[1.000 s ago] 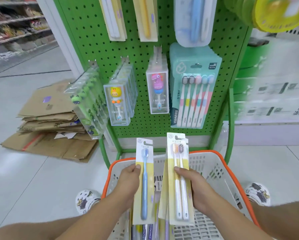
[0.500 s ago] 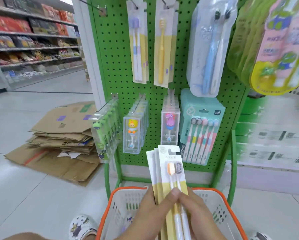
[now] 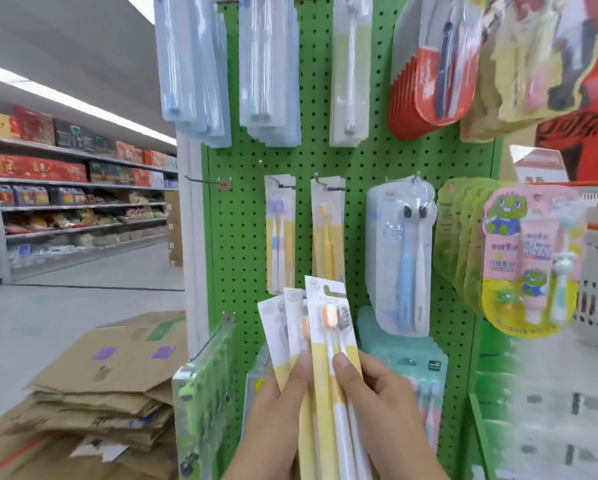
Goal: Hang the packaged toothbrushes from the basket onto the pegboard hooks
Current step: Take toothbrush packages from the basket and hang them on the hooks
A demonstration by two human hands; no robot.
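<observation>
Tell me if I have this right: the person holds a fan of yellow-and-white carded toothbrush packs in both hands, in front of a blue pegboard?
Not quite. The pegboard is green, not blue, as the head view shows. The rest holds: the left hand and right hand together grip the fanned yellow-and-white carded toothbrush packs in front of it.

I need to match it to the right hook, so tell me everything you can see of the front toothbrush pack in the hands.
The front toothbrush pack is a tall, narrow card, white above and yellow below, with a hang slot at the top. Under clear plastic lie two white-handled brushes, one head orange, one dark. It stands nearly upright, tilted slightly, before the green pegboard. It leads a fan of similar packs. The left hand and right hand pinch it, thumbs on its face.
</observation>
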